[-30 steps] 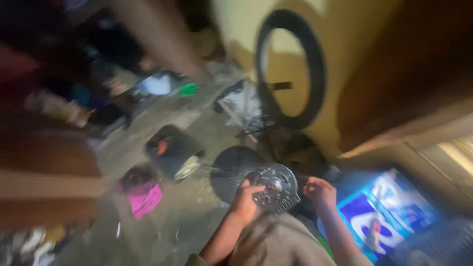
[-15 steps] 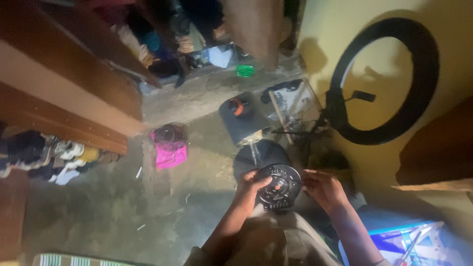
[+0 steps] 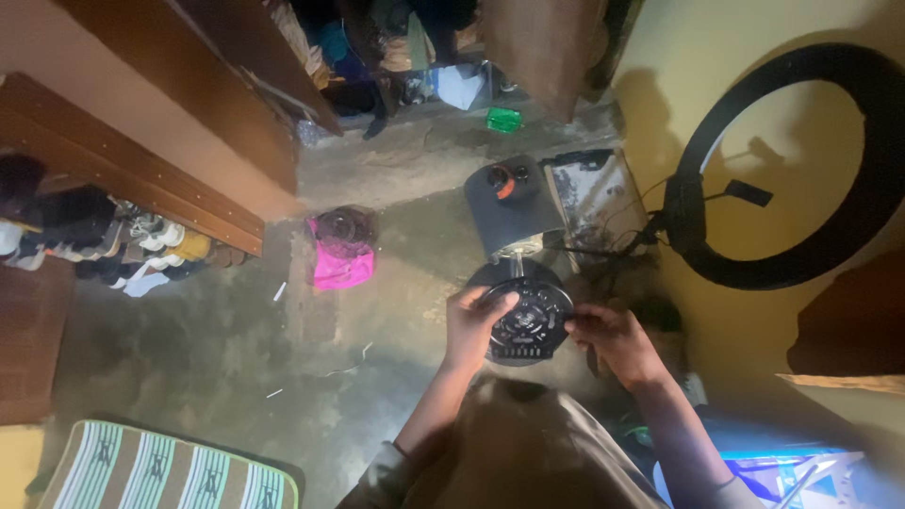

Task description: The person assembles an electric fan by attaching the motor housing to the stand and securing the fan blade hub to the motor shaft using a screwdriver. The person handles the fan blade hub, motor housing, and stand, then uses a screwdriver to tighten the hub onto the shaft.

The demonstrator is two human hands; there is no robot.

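A round black slotted fan part (image 3: 528,320) is held between both hands above my lap. My left hand (image 3: 473,325) grips its left rim, fingers curled over the top edge. My right hand (image 3: 608,337) pinches its right rim. Just beyond the part stands a dark fan base with a short metal shaft (image 3: 514,217) and an orange knob on top. The part's underside is hidden.
A black ring light (image 3: 801,160) leans on the yellow wall at right. A pink cloth (image 3: 341,264) lies on the concrete floor. A wooden shoe rack (image 3: 141,188) runs along the left, a striped mat (image 3: 160,471) at bottom left, a green object (image 3: 502,119) far back.
The view swung and steadied from blur. Both hands stayed on the round part, which tilted so its slotted face shows, and it sits closer to the fan base.
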